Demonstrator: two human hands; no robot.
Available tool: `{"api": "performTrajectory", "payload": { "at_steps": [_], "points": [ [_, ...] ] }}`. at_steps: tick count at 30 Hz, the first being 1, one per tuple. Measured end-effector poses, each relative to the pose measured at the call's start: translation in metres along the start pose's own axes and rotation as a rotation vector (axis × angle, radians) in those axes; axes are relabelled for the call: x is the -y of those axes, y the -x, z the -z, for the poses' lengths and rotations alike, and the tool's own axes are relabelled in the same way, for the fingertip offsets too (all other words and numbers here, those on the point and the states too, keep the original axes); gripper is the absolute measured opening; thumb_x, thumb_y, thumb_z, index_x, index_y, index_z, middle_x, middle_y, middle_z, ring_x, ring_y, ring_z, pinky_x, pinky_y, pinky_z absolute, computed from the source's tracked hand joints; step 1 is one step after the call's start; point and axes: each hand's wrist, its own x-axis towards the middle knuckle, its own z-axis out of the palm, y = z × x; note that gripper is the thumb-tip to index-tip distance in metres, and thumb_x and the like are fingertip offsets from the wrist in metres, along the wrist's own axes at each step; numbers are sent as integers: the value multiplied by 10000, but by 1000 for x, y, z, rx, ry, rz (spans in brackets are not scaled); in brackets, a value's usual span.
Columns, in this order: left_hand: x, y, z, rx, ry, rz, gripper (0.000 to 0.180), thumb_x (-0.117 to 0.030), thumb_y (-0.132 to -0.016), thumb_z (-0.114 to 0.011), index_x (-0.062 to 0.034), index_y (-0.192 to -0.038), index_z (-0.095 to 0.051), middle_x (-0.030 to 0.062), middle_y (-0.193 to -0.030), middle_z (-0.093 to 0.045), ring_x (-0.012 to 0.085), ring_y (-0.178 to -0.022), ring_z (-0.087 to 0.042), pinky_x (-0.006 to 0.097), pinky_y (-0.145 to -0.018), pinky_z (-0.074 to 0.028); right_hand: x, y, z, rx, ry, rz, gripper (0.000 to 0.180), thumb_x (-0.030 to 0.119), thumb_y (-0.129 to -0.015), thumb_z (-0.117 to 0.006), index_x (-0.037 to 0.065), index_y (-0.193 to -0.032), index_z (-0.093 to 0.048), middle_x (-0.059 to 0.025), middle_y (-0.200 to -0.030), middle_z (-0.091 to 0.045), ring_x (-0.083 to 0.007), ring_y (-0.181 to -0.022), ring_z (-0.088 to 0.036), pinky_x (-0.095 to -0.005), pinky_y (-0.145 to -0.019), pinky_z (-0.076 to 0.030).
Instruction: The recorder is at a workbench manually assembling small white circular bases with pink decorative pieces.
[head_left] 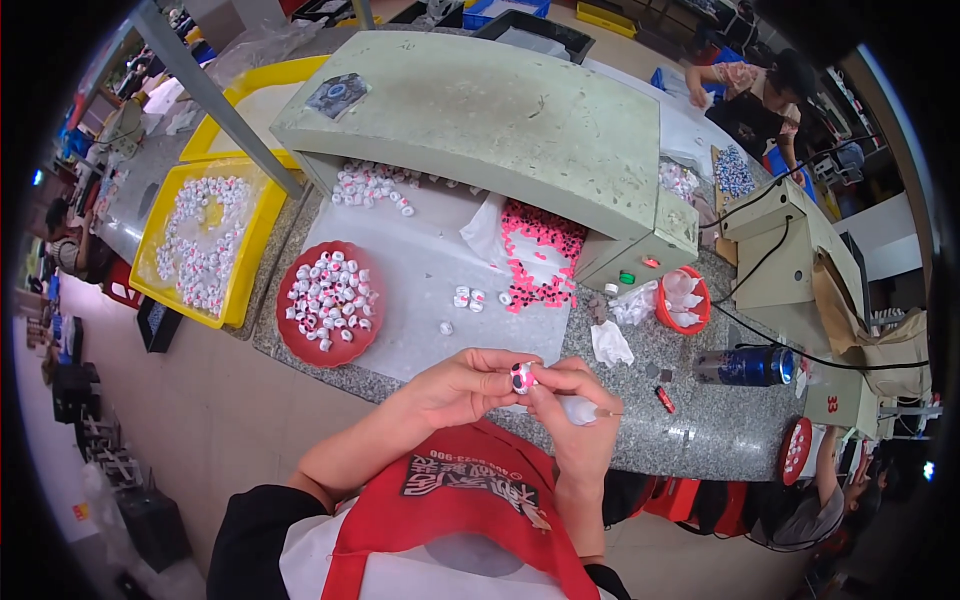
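In front of my red apron, both hands meet around a small white, pink and black toy piece [523, 377]. My left hand [455, 388] pinches it from the left between thumb and fingers. The thumb and forefinger of my right hand [578, 400] close on its other side. Tucked in that same right hand is a small whitish squeeze bottle [580, 409], its thin needle tip pointing right. Just beyond my hands, several loose white pieces [467, 297] rest on the pale sheet [400, 290]. Many flat pink-and-black parts [540, 255] lie further back.
A red plate [330, 352] of white pieces stands left, with a yellow tray [240, 300] beyond. A pale green tunnel-shaped machine [470, 110] spans the sheet. To the right are a red cup [684, 320], a blue can [745, 366] and a black cable [800, 355]. Other people work nearby.
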Motion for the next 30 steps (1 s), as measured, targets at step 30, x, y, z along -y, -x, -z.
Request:
{"api": "performTrajectory", "payload": {
  "at_steps": [30],
  "points": [
    [0, 9, -10, -112, 211, 18, 342, -64, -845, -495, 24, -1173, -450, 182, -1067, -542, 271, -975, -563, 250, -791, -506, -5, -3, 3, -57, -45, -57, 194, -77, -708, -612, 3, -883, -587, -15, -797, -533, -57, -676, -515, -167, -578, -407]
  ]
}}
